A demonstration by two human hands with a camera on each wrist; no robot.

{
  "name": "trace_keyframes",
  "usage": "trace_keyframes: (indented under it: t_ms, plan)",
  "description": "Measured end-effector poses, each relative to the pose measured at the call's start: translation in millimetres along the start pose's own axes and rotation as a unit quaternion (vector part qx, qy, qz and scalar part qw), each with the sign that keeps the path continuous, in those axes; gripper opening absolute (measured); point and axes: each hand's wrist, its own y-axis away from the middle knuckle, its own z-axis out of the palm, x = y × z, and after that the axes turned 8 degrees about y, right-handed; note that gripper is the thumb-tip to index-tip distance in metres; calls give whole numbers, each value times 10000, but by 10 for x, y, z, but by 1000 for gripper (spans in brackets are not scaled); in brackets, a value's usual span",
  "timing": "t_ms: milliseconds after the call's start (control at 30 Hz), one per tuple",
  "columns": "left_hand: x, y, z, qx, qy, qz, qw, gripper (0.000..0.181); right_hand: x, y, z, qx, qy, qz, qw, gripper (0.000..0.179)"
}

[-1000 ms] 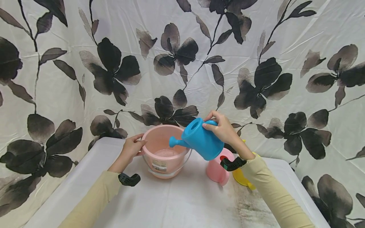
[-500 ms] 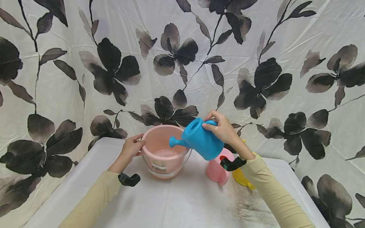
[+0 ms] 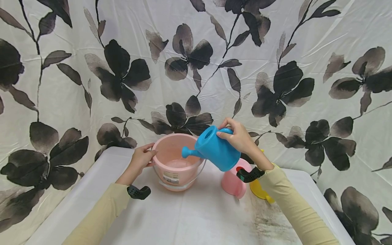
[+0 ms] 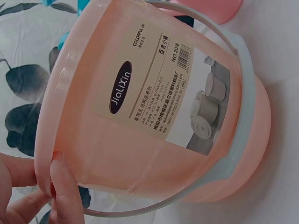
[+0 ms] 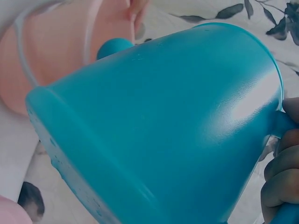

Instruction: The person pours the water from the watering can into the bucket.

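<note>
A right hand (image 3: pixel 240 137) grips a glossy, tapered blue watering can (image 3: pixel 218 149) by its handle, tilting its knobbed spout (image 3: pixel 190 152) over a smooth, round pink plastic bucket (image 3: pixel 188 174). The left hand (image 3: pixel 142 158) clasps the bucket's rim; a pink vessel (image 3: pixel 231 183) stands below the right wrist.

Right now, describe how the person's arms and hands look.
The left sleeve and right sleeve are long and pale yellow. A curved black left wrist device and similar right wrist device are worn. The left hand and right hand wear no gloves.
</note>
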Motion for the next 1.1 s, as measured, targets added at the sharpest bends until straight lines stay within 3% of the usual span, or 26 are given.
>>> trace_keyframes:
  t_ms: [1100]
  plan:
    - [3,-8,3,-6,-12,-14,10000,54,-36,-35,-23,-23,126,-141,9998,13]
